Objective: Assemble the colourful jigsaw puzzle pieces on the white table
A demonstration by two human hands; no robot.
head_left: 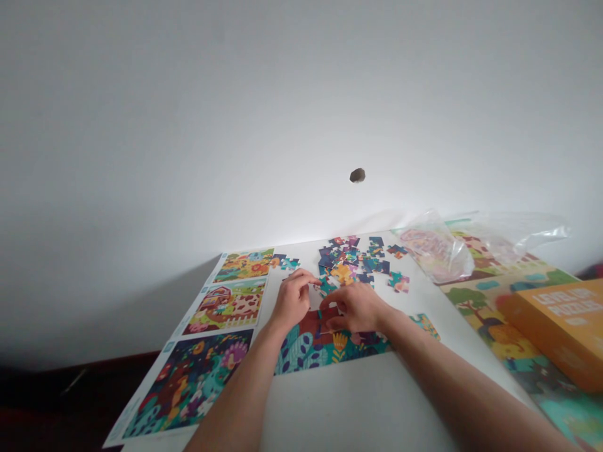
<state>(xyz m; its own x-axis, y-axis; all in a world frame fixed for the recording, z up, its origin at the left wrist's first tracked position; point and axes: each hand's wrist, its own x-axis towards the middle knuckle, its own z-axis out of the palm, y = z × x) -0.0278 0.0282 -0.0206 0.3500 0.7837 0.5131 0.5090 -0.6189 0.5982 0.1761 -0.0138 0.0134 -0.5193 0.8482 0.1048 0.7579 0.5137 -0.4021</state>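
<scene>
The partly assembled jigsaw puzzle lies on the white table, showing teal leaves, a brown figure and a yellow flower. My right hand bends over its upper edge, thumb and index finger around a brown puzzle piece, partly hidden by the fingers. Just left of it, my left hand hovers above the puzzle's upper left, fingers curled and tips together; whatever they hold, if anything, is too small to make out. Beyond both hands spreads a pile of loose puzzle pieces, mostly dark blue, teal and yellow.
A reference sheet with three printed pictures lies at left. To the right are a crumpled clear plastic bag, a colourful printed sheet and an orange puzzle box. A white wall with a hole rises behind the table.
</scene>
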